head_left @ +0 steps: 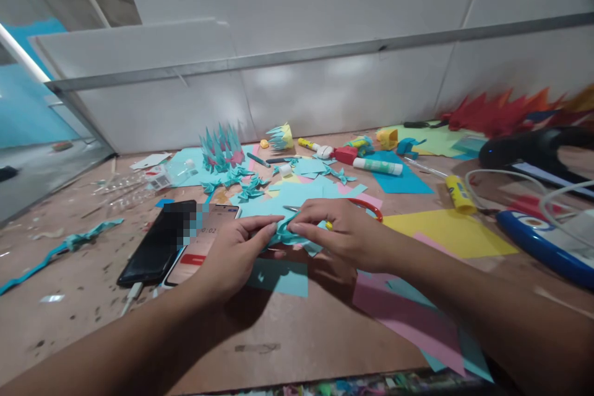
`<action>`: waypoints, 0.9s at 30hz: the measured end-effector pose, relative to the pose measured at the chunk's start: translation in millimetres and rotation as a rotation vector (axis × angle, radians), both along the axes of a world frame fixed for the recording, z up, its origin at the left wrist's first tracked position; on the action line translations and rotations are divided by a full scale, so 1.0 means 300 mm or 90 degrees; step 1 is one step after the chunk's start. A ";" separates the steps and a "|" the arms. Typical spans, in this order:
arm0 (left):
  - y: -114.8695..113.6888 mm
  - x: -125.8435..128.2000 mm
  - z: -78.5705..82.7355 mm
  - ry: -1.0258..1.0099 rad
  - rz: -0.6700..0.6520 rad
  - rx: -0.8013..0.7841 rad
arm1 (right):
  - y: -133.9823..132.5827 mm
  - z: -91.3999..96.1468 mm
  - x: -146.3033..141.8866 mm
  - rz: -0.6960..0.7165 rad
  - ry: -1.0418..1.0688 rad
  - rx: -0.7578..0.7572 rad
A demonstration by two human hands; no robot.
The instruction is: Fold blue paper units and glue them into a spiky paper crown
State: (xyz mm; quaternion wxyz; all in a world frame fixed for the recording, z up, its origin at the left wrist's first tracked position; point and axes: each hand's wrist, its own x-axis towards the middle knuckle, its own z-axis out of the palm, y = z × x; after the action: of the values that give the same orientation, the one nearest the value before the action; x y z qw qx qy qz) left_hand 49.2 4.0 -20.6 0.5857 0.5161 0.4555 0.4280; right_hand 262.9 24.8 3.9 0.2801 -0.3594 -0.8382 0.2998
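Observation:
Between both hands, above the middle of the table, is a folded piece of turquoise paper [284, 234]. My left hand [244, 247] pinches its left side between thumb and fingers. From the right, my right hand [341, 229] grips the same paper with thumb and forefinger. Red-handled scissors [375, 209] lie just behind my right hand, their other parts partly hidden. A turquoise sheet [281, 277] lies flat below the hands. Behind them are several folded turquoise paper pieces [250, 187] and a spiky turquoise and pink paper model [221, 151].
Two phones, one black [158, 244] and one with a lit screen [204, 241], lie at left. A white glue stick [378, 166], yellow sheet [450, 232], pink sheet [408, 322] and yellow tube [460, 193] lie rightward. A blue-rimmed object [538, 247] stands far right. White panels [334, 93] border the back.

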 end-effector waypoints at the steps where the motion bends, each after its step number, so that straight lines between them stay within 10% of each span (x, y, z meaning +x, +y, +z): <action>1: 0.002 -0.001 0.001 0.006 -0.009 0.015 | -0.001 0.004 -0.001 -0.001 -0.005 -0.005; 15: 0.001 -0.008 -0.008 0.077 0.017 0.046 | 0.006 -0.017 0.005 0.002 -0.033 0.115; 27: 0.006 -0.008 -0.034 0.022 -0.027 -0.016 | -0.013 -0.032 -0.015 -0.016 -0.158 0.474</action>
State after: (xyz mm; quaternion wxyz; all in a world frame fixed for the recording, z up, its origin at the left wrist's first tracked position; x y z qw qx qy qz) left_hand 46.7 5.8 -30.8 0.5931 0.5255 0.4601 0.4005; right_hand 258.5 20.9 -5.7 0.2917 -0.2767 -0.9126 -0.0738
